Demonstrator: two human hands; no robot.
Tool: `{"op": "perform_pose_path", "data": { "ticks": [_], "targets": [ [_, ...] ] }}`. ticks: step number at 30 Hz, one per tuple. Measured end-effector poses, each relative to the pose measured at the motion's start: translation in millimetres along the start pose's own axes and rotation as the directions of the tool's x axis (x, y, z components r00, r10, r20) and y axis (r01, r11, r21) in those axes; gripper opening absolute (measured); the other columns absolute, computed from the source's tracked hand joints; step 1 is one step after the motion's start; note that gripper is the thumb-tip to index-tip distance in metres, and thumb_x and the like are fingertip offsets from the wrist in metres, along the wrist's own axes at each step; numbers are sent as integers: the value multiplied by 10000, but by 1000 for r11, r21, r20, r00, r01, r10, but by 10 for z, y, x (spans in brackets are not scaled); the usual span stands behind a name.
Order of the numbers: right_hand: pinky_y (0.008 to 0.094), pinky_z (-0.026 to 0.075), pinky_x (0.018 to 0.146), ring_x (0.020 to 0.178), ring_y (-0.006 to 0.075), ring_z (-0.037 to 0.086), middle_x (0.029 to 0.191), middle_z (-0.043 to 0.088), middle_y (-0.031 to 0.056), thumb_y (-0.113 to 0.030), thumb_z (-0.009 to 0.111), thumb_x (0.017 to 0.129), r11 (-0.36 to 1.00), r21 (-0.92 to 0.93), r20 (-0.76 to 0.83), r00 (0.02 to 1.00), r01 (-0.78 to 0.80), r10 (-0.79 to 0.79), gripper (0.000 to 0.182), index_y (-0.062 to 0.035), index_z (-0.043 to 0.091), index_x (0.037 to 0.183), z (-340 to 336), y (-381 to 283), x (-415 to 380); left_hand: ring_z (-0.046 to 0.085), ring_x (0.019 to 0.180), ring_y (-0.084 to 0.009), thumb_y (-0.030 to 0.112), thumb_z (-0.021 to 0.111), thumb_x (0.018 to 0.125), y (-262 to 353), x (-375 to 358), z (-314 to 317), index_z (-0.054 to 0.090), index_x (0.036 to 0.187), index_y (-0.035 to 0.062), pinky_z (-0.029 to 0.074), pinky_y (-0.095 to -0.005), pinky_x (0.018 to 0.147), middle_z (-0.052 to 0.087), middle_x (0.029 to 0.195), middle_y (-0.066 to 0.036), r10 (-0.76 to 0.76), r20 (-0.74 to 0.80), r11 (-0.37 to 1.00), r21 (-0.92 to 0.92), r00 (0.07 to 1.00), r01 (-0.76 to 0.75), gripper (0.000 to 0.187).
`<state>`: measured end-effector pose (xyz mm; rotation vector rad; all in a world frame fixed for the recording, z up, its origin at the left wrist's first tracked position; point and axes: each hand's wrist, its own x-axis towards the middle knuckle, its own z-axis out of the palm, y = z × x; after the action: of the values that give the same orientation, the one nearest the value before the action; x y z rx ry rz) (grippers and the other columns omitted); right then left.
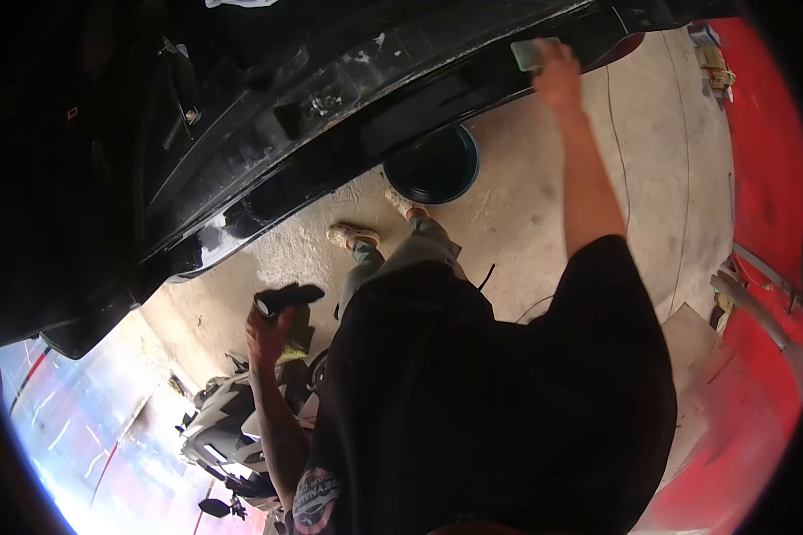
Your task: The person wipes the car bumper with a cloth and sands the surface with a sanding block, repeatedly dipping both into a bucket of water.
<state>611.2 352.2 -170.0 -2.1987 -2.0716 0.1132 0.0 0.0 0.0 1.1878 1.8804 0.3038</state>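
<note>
My right hand [558, 78] is closed round a flat pale green pad [528, 55], which lies against the glossy black car panel [473, 82] at the upper right. At the lower left, my left hand [268, 334] grips a black object [290, 296] with a round pale end; its exact kind is hard to tell. A yellowish-green cloth [297, 337] hangs beside that hand. Below the panel's edge, a round dark tub [433, 168] stands on the floor near my feet, partly covered by the panel.
A motorcycle [227, 423] is at the lower left, behind my left arm. Small items [714, 67] lie by the red wall [767, 134] at the right. Thin cables cross the concrete floor [509, 232]. Metal bars [749, 308] stand at the right edge.
</note>
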Motion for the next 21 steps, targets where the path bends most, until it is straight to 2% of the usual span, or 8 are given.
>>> {"op": "perform_pose_path", "data": {
  "ticks": [5, 7, 9, 10, 11, 13, 17, 21],
  "targets": [
    [558, 517, 1065, 1392, 332, 518, 1503, 548, 28, -190, 779, 873, 970, -147, 49, 980, 196, -191, 695, -283, 516, 1510, -73, 365, 415, 729, 1102, -350, 367, 777, 890, -1128, -644, 169, 672, 1289, 75, 550, -447, 935, 765, 1144, -178, -362, -29, 892, 279, 932, 355, 506],
    [575, 513, 1052, 1374, 340, 523, 1493, 547, 20, -208, 795, 873, 959, -173, 128, 971, 224, -204, 712, -292, 504, 1518, -77, 396, 471, 722, 1097, -373, 409, 781, 873, -1129, -986, 200, 649, 1320, 90, 542, -467, 924, 760, 1140, -187, -475, 2, 861, 208, 880, 464, 565],
    [609, 499, 1041, 1365, 349, 519, 1499, 535, 25, -201, 819, 857, 955, -212, 209, 964, 207, -162, 764, -305, 480, 1534, -275, 349, 533, 732, 998, -368, 354, 755, 909, -1023, -1215, 241, 652, 1314, 91, 537, -461, 890, 758, 1095, -194, -458, 1, 865, 232, 889, 446, 494],
    [604, 500, 1027, 1375, 353, 508, 1496, 534, 35, -219, 820, 856, 959, -222, 265, 957, 178, -116, 674, -261, 537, 1466, -393, 322, 552, 736, 975, -346, 341, 755, 913, -1426, -1385, 287, 659, 1310, 93, 538, -450, 882, 762, 1074, -185, -421, -30, 889, 186, 906, 419, 478],
    [584, 514, 1009, 1352, 342, 535, 1462, 561, 46, -243, 808, 874, 952, -242, 235, 963, 186, -129, 630, -256, 555, 1450, -392, 325, 499, 740, 952, -324, 328, 754, 918, -1836, -1563, 312, 666, 1307, 95, 538, -439, 874, 766, 1052, -175, -384, -61, 910, 143, 921, 389, 461],
    [543, 543, 974, 1305, 322, 588, 1395, 614, 67, -293, 785, 909, 937, -289, 168, 974, 198, -154, 548, -244, 590, 1418, -402, 335, 409, 736, 969, -333, 336, 763, 914, -1706, -1644, 300, 667, 1308, 88, 538, -439, 876, 764, 1068, -167, -471, -67, 881, -6, 879, 472, 475],
    [516, 570, 857, 992, 417, 712, 1061, 731, 176, -338, 757, 940, 962, 263, -18, 998, 68, -65, 386, -137, 626, 1241, -145, -138, -245, 735, 990, -339, 351, 785, 906, -1561, -1608, 247, 667, 1305, 69, 542, -437, 878, 762, 1120, -161, -539, -34, 842, -61, 842, 537, 503],
    [509, 554, 905, 1026, 431, 697, 1114, 719, 221, -267, 720, 961, 832, 553, 89, 996, -25, -29, 367, -69, 624, 1256, 2, -1494, -1297, 721, 1028, -349, 362, 790, 902, -1927, -1506, 176, 672, 1281, 51, 534, -445, 898, 751, 1132, -190, -433, -20, 899, 66, 901, 434, 505]
  ]
}}
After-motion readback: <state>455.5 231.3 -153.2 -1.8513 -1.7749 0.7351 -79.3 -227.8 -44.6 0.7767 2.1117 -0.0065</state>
